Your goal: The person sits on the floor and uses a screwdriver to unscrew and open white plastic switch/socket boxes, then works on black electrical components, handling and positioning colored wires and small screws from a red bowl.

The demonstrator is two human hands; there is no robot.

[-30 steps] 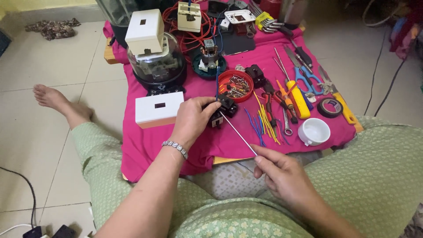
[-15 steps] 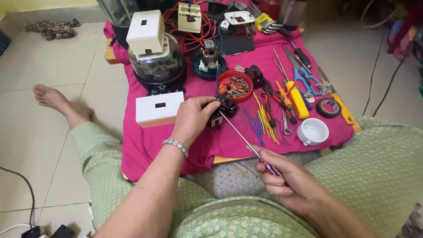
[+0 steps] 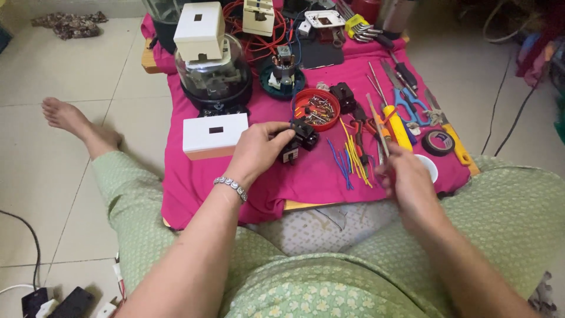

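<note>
Two bare hands work over a pink cloth point(image 3: 306, 176) spread on a low board. The left hand point(image 3: 256, 150), a beaded silver bracelet point(image 3: 231, 186) at its wrist, closes around a small black plastic part point(image 3: 300, 139), blocky and angular, held just above the cloth near its middle. The right hand point(image 3: 409, 182) is blurred; its fingers curl about a thin metal rod point(image 3: 376, 126) that slants up over the cloth, though how tight the grip is I cannot tell.

One round red bowl point(image 3: 316, 108) behind the part holds a heap of small screws and bits. One loose bundle of thin wires point(image 3: 350, 159), blue, yellow and red, lies beside it. One white box point(image 3: 214, 135), smooth and rectangular with an orange base, sits left of the left hand. One domed clear meter point(image 3: 213, 79) with a black base stands behind it, a second white box on top. Further right lie one pair of blue-handled scissors point(image 3: 408, 105), one yellow-handled tool point(image 3: 398, 126), one roll of black tape point(image 3: 440, 142) and one white cup point(image 3: 428, 166), partly hidden by the right hand.

Pale glossy tiles point(image 3: 70, 147) cover the floor. Green patterned fabric covers the person's legs, and one bare foot point(image 3: 65, 115) rests on the tiles at the left.
</note>
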